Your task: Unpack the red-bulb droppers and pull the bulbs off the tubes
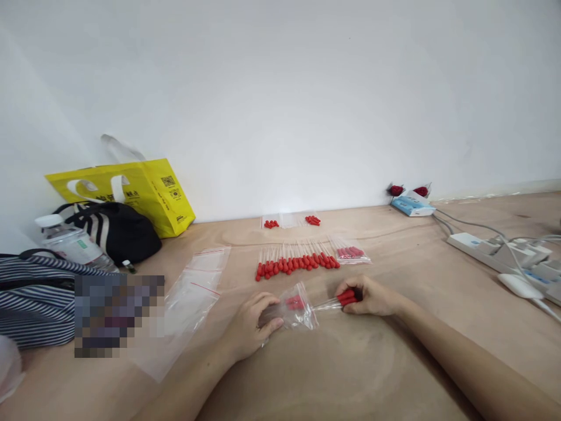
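Left hand [256, 318]: one; I have it closed on the left end of a clear bag [308, 317].
Right hand [367, 297]: one; I have it gripping a bunch of red-tipped sticks [348, 297] by the red ends, bare ends pointing left.
Clear bag: one, between the hands, red showing within; whether the bare ends are inside its mouth, I cannot tell.
Packed, as I judge it: one filled bag [350, 253] at the right end of the row; two red clusters [271, 224] near the wall [280, 117], apparently on or in bags.
Remaining: one loose row [298, 264] of the same sticks, unbagged, on the desk [307, 374] beyond the hands.
Flat bags [193, 295]: several, overlapping at left, no red in them.
Progress: partway, I judge; much stock lies loose.
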A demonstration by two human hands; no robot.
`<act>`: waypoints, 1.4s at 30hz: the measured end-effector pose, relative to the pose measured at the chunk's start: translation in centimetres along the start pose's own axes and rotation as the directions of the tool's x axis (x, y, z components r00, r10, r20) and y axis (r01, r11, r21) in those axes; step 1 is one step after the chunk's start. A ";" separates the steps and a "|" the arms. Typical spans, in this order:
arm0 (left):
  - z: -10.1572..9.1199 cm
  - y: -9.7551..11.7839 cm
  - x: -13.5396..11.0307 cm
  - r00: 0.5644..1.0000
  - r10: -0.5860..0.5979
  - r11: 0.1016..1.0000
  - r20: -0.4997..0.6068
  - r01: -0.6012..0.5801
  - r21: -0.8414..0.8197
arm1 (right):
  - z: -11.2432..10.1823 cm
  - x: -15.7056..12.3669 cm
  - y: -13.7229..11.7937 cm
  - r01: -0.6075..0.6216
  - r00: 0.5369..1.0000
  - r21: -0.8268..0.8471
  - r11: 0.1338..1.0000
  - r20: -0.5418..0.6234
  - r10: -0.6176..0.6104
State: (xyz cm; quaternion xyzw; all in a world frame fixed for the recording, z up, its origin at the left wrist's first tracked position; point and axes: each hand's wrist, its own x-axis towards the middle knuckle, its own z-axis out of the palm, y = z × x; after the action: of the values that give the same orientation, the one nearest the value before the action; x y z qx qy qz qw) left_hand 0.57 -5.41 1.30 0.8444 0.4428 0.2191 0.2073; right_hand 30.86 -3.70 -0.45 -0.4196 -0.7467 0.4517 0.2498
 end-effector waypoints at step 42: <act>-0.1 -0.1 0.0 0.999 0.026 0.999 -0.025 -0.025 0.033 | 0.6 9.3 -0.1 -0.192 0.814 -0.604 0.774 -0.538 -0.218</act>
State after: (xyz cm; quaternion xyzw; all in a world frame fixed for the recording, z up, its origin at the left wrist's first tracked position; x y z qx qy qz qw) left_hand 0.50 -5.34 1.32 0.8503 0.4380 0.2253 0.1851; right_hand 25.48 3.95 -0.73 -0.5901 -0.7441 0.0216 0.3124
